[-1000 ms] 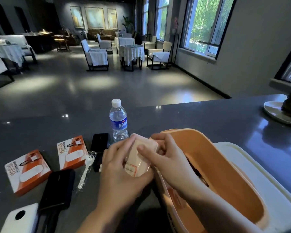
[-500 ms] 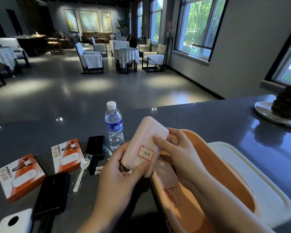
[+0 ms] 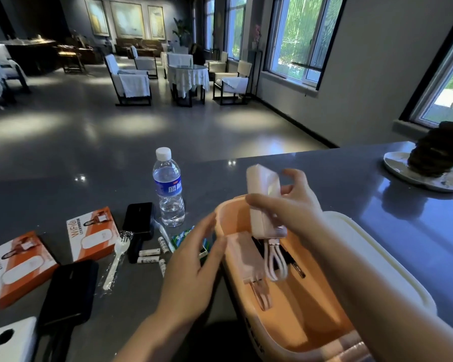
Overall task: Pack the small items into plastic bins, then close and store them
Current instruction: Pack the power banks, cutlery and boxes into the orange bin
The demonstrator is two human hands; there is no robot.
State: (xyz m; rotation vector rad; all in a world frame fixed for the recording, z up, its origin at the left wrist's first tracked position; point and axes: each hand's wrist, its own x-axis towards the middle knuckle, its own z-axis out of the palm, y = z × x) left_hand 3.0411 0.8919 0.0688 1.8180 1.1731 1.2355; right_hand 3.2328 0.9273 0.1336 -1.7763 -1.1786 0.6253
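An orange plastic bin (image 3: 322,320) stands on the dark counter, and its cream lid (image 3: 387,259) lies under and beside it on the right. My right hand (image 3: 296,207) holds a pink power bank (image 3: 263,199) upright over the bin's far end, its white cable loop hanging into the bin. A second pink power bank (image 3: 242,253) lies inside the bin. My left hand (image 3: 194,270) hovers open just left of the bin's rim, holding nothing.
Left of the bin lie several small batteries (image 3: 149,253), a wrapped plastic fork (image 3: 117,258), two orange WiFi boxes (image 3: 92,233), dark power banks (image 3: 139,220), a white device (image 3: 9,340) and a water bottle (image 3: 169,189). A plate (image 3: 403,169) with a dark object sits at the far right.
My left hand has let go of the pink power bank and dropped to the bin's left side. My right hand has turned the power bank upright and carried it over the bin.
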